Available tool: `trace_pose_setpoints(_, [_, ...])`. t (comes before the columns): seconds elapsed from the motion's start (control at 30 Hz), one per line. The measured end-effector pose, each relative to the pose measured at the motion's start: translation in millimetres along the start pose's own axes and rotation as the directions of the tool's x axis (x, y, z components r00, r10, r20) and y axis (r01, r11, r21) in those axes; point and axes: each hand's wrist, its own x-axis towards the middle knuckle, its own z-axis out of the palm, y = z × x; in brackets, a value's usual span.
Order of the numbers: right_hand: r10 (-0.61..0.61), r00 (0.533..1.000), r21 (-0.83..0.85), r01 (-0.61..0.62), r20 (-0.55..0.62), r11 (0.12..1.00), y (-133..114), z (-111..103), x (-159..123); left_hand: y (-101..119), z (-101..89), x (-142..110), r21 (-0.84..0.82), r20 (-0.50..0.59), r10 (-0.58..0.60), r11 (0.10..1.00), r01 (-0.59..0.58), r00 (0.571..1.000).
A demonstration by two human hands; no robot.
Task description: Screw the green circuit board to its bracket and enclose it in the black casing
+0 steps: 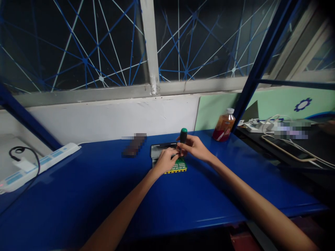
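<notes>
One green circuit board [181, 164] beneath both hands [166, 159]

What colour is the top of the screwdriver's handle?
The handle top is green. It shows in the head view, the only one.

The table [110, 205] is a glossy deep blue. On it, the screwdriver handle [184, 136] is black with a green top; the circuit board [181, 163] is green, banded yellow along its near edge, and the case [156, 152] grey edged in black. At far right, the bottle [223, 127] shows amber and red under a white cap. The left power strip [62, 152] is white with light-blue panels. Straight blue and white lines crisscross the dark far windows [70, 45].
</notes>
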Motion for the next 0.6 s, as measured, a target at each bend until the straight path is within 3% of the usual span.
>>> trace_pose_setpoints(0.33, [-0.021, 1.0, 0.008, 0.021, 0.021, 1.0, 3.7, 1.2, -0.2, 1.2, -1.5, 0.5, 0.018, 0.007, 0.008, 1.0, -0.008, 1.0])
trace_pose_setpoints(0.6, [-0.004, 1.0, -0.096, 0.001, -0.024, 0.995, 7.6, -2.1, 1.2, 0.3, -0.6, 1.6, 0.059, 0.007, 0.016, 0.998, -0.016, 1.0])
